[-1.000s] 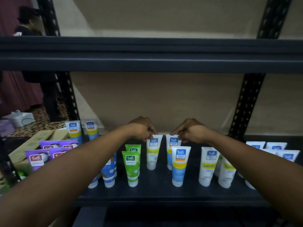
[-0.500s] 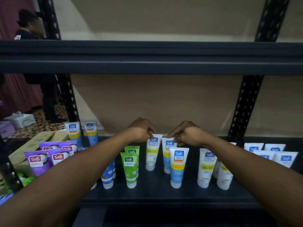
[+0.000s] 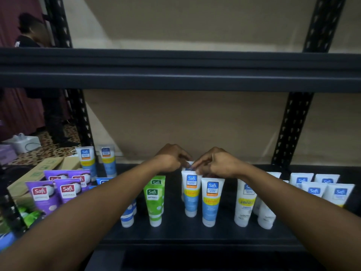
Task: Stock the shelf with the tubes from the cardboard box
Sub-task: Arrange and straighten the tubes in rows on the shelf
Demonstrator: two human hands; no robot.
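- The blue-and-white tubes (image 3: 190, 192) stand cap-down in the middle of the dark shelf (image 3: 195, 234), one behind another; both hands meet over the crimped tops of the rear ones.
- The left hand (image 3: 172, 158) is curled, fingertips pinching the top edge of a rear tube; the right hand (image 3: 216, 163) is curled likewise, pinching at the crimp just beside it. Which tube each one holds is partly hidden by the knuckles.
- The step looks like squaring up this column. It would go best steered from the crimp with light pressure, so the cap slides without tipping the front tube (image 3: 211, 200) touching it.
- The green tubes (image 3: 155, 200) to the left and white tubes (image 3: 245, 202) to the right stand close, so forearms need to stay high.
- Purple tubes (image 3: 42, 196) lie further left, near the cardboard box (image 3: 39, 171).
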